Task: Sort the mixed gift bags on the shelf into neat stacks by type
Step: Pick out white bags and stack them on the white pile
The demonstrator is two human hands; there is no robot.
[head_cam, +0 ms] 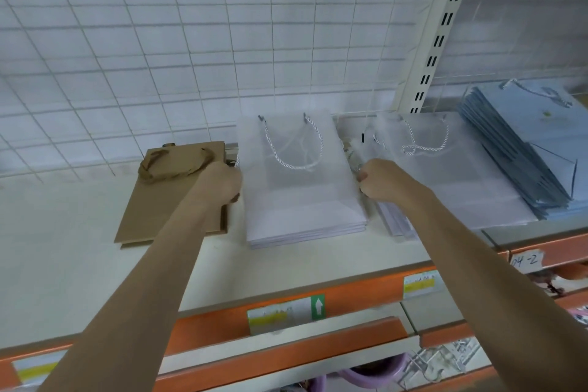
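Left hand (222,183) and right hand (377,181) grip opposite sides of a flat stack of frosted translucent bags (302,181). Brown paper bags (165,200) lie just left.

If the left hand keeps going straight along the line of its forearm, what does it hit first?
Probably the brown paper bag's handle, just beyond the left hand, then the wire grid back panel. The hand already grips the left edge of the translucent white bag stack. Depth is uncertain.

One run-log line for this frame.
left hand: grips clear bag stack left edge | right hand: grips right edge | brown bags: beside
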